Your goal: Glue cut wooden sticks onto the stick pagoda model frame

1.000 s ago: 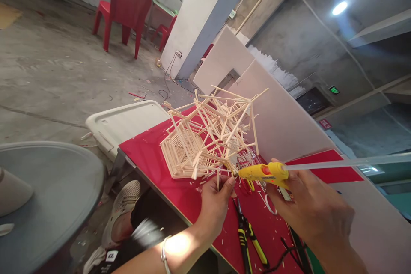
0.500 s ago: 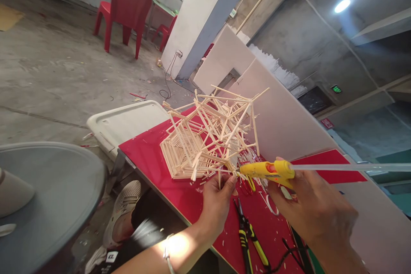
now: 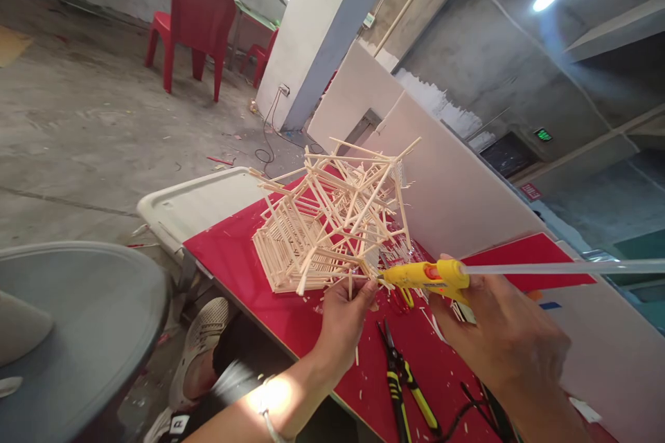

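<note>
My right hand (image 3: 503, 339) is wrapped round a yellow hot glue gun (image 3: 426, 276), with a long clear glue stick (image 3: 551, 267) poking out of its back. The nozzle points left, close to the fingertips of my left hand (image 3: 346, 318). Those fingers pinch the lower end of an open stick frame (image 3: 353, 201) built of thin wooden sticks. Whether the nozzle touches a joint I cannot tell. Behind the frame lies a stack of wooden sticks (image 3: 273, 256) laid in a many-sided ring. Yellow and black pliers (image 3: 402, 377) rest on the red table below my hands.
Yellow-handled scissors (image 3: 408, 297) and loose sticks lie on the red table (image 3: 223, 242). A white panel (image 3: 436, 187) stands along its far side. At left are a grey round table (image 3: 88, 339) and a cream tray (image 3: 208, 197).
The whole view has shifted slightly. Both hands, the stick frame and the glue gun keep nearly the same places relative to each other.
</note>
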Demonstrator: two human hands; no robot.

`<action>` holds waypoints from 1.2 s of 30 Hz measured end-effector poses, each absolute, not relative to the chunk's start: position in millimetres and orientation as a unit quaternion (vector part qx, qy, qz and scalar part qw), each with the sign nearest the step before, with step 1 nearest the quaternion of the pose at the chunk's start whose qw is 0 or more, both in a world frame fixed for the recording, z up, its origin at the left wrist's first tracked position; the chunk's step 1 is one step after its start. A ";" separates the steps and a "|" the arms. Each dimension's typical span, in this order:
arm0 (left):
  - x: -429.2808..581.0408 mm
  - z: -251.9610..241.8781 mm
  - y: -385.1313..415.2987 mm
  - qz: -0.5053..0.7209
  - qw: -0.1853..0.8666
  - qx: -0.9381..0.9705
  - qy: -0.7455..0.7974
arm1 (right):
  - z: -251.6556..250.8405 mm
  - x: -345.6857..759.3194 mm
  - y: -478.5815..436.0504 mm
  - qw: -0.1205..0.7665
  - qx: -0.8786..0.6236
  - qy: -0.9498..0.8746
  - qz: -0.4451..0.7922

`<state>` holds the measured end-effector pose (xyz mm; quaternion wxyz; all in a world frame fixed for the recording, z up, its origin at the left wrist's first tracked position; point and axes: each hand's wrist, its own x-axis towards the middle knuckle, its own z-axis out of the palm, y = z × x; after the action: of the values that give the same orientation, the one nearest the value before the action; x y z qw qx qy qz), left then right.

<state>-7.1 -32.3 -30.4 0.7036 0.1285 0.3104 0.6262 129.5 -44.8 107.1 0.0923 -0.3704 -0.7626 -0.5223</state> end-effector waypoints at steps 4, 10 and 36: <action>-12.8 -31.8 -28.4 0.598 0.719 0.139 0.327 | 107.3 130.0 -45.0 0.089 -0.374 -0.765 -0.517; -18.5 -31.1 -27.3 0.598 0.710 0.144 0.343 | 108.5 129.7 -45.2 0.087 -0.375 -0.774 -0.502; -11.3 -18.4 -31.6 0.623 0.713 0.072 0.315 | 103.0 133.3 -46.0 0.098 -0.388 -0.798 -0.450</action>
<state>-11.3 -31.6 -18.4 0.7128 0.0718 0.3146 0.6227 133.3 -46.0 103.0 0.0980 -0.3880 -0.7981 -0.4505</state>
